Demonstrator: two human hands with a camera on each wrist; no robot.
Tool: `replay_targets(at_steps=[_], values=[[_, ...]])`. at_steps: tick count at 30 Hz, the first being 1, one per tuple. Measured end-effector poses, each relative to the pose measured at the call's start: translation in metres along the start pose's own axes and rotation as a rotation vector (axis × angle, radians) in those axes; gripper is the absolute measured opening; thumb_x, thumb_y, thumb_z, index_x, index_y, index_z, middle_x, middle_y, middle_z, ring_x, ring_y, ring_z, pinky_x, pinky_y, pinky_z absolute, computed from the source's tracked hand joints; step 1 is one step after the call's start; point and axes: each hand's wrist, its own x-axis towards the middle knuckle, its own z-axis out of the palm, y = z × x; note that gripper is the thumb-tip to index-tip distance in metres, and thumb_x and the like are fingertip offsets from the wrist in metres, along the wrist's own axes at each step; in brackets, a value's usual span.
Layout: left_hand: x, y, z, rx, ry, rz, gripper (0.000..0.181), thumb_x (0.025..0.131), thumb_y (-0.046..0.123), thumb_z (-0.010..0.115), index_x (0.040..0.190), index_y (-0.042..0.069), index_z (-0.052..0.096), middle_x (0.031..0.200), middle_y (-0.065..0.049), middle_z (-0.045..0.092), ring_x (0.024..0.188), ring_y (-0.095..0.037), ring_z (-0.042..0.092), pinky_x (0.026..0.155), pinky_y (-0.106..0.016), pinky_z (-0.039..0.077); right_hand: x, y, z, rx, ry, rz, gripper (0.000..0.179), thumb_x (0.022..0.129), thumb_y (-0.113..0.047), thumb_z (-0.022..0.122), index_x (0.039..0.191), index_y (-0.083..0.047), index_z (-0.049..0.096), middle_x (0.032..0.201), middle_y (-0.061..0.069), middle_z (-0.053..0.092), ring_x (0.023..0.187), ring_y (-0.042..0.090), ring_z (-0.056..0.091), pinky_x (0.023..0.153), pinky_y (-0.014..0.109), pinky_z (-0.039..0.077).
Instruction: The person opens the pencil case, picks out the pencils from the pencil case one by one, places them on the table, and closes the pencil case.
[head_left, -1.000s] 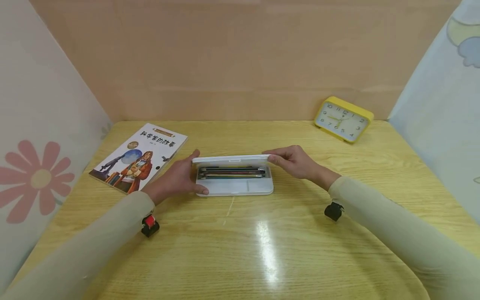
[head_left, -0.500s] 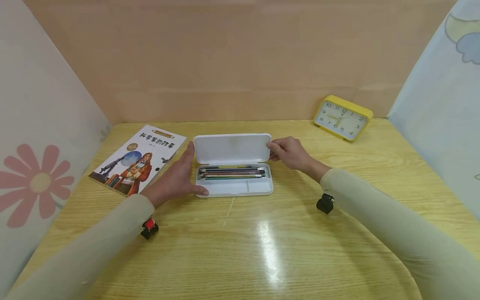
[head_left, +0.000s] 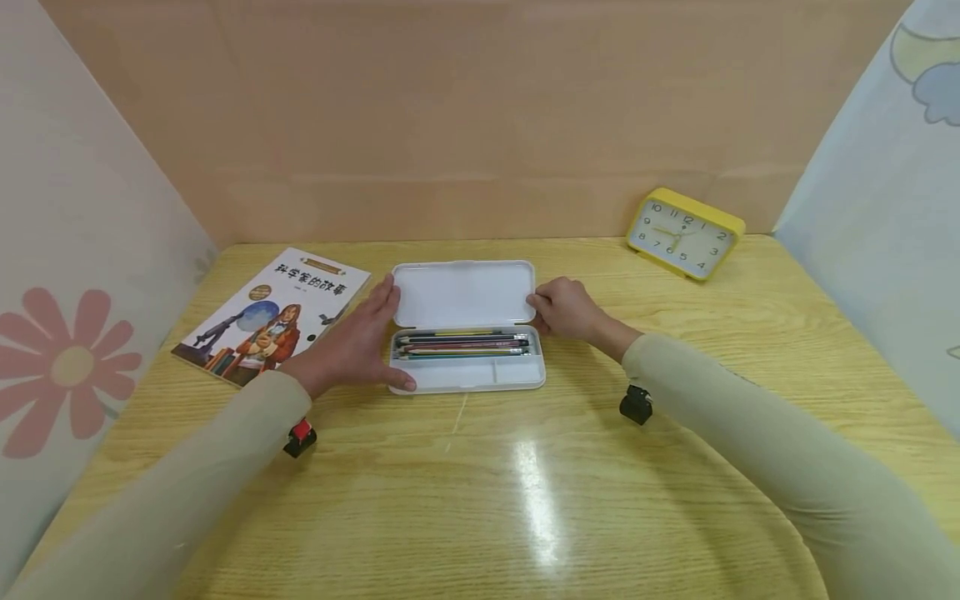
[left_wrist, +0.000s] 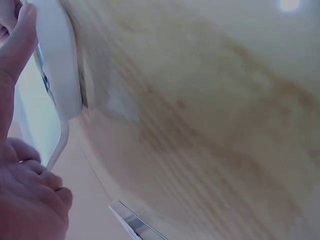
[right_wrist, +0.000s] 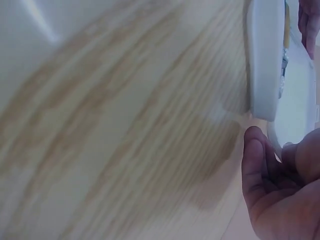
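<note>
White rectangular plastic pencil case [head_left: 450, 375]: opening done — lid [head_left: 465, 293] back, slim multicoloured pencils [head_left: 461, 343] inside. Right hand [head_left: 567, 310] pinches lid; left hand [head_left: 356, 346], fingers extended, touches case.

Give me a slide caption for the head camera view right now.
Left hand on an open pencil case, pencils inside; right hand pinching its lid; book and yellow clock nearby.

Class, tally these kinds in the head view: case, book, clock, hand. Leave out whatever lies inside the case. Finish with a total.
Case: 1
Book: 1
Clock: 1
Left hand and right hand: 2
Total: 5
</note>
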Motion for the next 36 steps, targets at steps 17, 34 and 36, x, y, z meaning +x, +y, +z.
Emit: replay_targets(at_steps=[17, 34, 36], values=[[0.004, -0.003, -0.007, -0.032, -0.112, -0.06, 0.141, 0.054, 0.069, 0.078, 0.15, 0.0, 0.0, 0.155, -0.013, -0.012, 0.141, -0.031, -0.002, 0.111, -0.047, 0.014, -0.042, 0.002, -0.002, -0.086, 0.151, -0.371, 0.012, 0.085, -0.006, 0.071, 0.094, 0.001, 0.074, 0.077, 0.001, 0.062, 0.061, 0.01, 0.05, 0.054, 0.026, 0.044], [0.008, -0.002, -0.004, -0.047, -0.121, -0.063, 0.141, 0.054, 0.068, 0.078, 0.151, 0.001, 0.0, 0.156, -0.012, -0.012, 0.142, -0.03, -0.003, 0.111, -0.047, 0.014, -0.055, -0.017, 0.023, -0.242, 0.084, -0.436, 0.019, 0.083, -0.007, 0.073, 0.101, -0.001, 0.073, 0.086, 0.006, 0.061, 0.069, 0.012, 0.053, 0.059, 0.026, 0.046], [0.008, -0.002, -0.004, -0.048, -0.121, -0.062, 0.141, 0.054, 0.068, 0.078, 0.151, 0.001, 0.0, 0.156, -0.012, -0.012, 0.142, -0.03, -0.003, 0.111, -0.047, 0.014, -0.054, -0.017, 0.024, -0.254, 0.082, -0.433, 0.019, 0.083, -0.007, 0.073, 0.101, -0.001, 0.073, 0.086, 0.006, 0.061, 0.07, 0.013, 0.054, 0.06, 0.026, 0.046]])
